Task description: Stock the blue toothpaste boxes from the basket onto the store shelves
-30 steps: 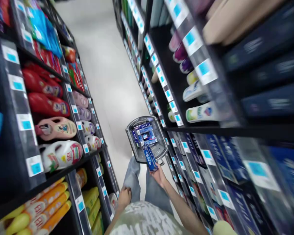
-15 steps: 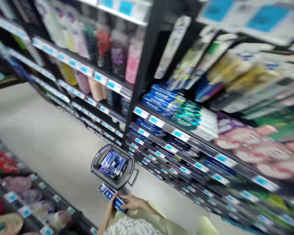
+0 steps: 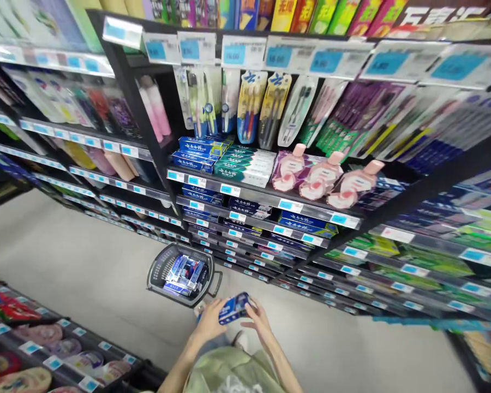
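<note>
I hold a blue toothpaste box (image 3: 234, 308) low in front of me with both hands. My left hand (image 3: 210, 321) grips its near left end. My right hand (image 3: 258, 319) has its fingers closed on the right end. Just beyond the box, a grey shopping basket (image 3: 160, 266) stands on the floor, holding several more blue boxes (image 3: 185, 271). Straight ahead is a black shelf rack (image 3: 265, 195) with stacked blue and green toothpaste boxes (image 3: 225, 157).
Toothbrush packs (image 3: 253, 103) hang above the toothpaste. Pink bottles (image 3: 323, 177) lie on the shelf to the right. Lower shelves hold more blue boxes. A second rack with bottles (image 3: 33, 355) runs along the lower left. Pale aisle floor (image 3: 77, 273) stretches to the left.
My view swung from down the aisle to face the toothpaste shelves. The blue box went from my right hand alone into both hands, and is now raised in front of me.
</note>
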### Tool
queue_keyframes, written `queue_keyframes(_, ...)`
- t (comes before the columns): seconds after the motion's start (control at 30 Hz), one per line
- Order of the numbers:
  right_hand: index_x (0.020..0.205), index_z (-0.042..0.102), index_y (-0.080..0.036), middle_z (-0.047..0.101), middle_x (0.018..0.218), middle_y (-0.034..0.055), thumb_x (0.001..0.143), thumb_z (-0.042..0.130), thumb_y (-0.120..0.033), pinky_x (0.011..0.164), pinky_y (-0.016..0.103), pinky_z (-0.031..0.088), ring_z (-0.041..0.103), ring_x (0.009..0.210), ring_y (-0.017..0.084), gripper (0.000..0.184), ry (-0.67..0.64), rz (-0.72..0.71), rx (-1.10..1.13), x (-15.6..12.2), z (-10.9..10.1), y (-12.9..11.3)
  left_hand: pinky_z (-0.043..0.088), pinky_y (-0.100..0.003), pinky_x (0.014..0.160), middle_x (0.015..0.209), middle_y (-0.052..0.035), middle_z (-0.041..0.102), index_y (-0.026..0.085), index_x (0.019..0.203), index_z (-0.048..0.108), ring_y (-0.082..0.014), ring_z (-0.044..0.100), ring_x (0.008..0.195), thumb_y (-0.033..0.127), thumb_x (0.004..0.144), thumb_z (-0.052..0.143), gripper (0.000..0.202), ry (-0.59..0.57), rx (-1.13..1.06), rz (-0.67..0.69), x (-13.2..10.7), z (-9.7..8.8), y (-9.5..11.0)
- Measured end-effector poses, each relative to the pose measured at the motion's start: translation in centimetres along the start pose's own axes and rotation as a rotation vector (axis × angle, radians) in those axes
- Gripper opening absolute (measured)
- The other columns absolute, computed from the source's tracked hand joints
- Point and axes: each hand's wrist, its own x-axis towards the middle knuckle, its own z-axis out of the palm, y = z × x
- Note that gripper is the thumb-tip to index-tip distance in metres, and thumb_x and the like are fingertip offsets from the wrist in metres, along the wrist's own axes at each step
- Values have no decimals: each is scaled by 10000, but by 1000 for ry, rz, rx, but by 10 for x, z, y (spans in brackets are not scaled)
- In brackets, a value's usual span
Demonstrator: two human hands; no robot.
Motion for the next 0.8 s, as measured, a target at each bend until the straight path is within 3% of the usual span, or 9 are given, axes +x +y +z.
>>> queue_keyframes(0.1,949,704,-362,710,896,8,522,847,-558,527,378,581,709,743,268,492,186,-4,27,-39,-37,1,385,-489,1058,1271,-79,615,309,1453,449,-330,539,1190,201,644,705,855,-159,282,126,-12,30,51)
queue_keyframes(0.17,862,722,-348,706,843,4,507,854,-552,481,335,560,683,651,230,430,245,-10,44,-65,-56,5,389,-486,1044,1265,-75,619,324,1448,452,-322,545,1172,241,674,735,828,-212,316,155,-21,43,73)
queue_keyframes(0.27,866,718,-334,695,831,0,511,851,-568,508,298,566,671,675,205,446,308,-11,124,-96,-74,13,380,-511,1057,1223,-81,644,285,1348,564,-331,553,1150,327,633,842,769,-124,222,152,-32,41,87)
queue_keyframes(0.37,956,684,-293,681,938,4,545,851,-577,620,288,594,665,815,198,526,332,-24,217,-113,-82,23,317,-565,1114,1337,-130,571,232,1327,575,-368,463,1271,344,629,870,766,36,132,83,-37,27,82)
queue_keyframes(0.43,1034,649,-261,663,1000,12,588,842,-577,684,291,599,651,856,187,580,336,-32,264,-116,-83,30,358,-515,1121,1453,-155,465,211,1418,473,-340,428,1335,361,654,859,869,112,10,45,-38,20,73)
queue_keyframes(0.53,1125,610,-237,635,1051,19,621,845,-558,692,274,590,629,871,170,642,328,-43,295,-113,-82,35,525,-409,962,1395,-146,537,210,1431,454,-281,590,1185,393,700,824,839,151,-473,-4,-42,16,59)
queue_keyframes(0.6,1144,612,-223,629,1050,23,614,863,-536,680,264,585,616,875,167,665,306,-48,289,-108,-80,32,562,-378,890,1339,-141,591,193,1389,504,-258,652,1071,437,732,792,758,136,-704,-51,-48,17,50)
queue_keyframes(0.8,1205,624,-214,638,1036,35,606,892,-463,674,268,592,622,871,177,702,217,-31,191,-76,-54,14,597,-365,794,1346,-181,573,158,1329,532,-241,683,979,631,757,680,757,276,-876,-203,-62,18,14)
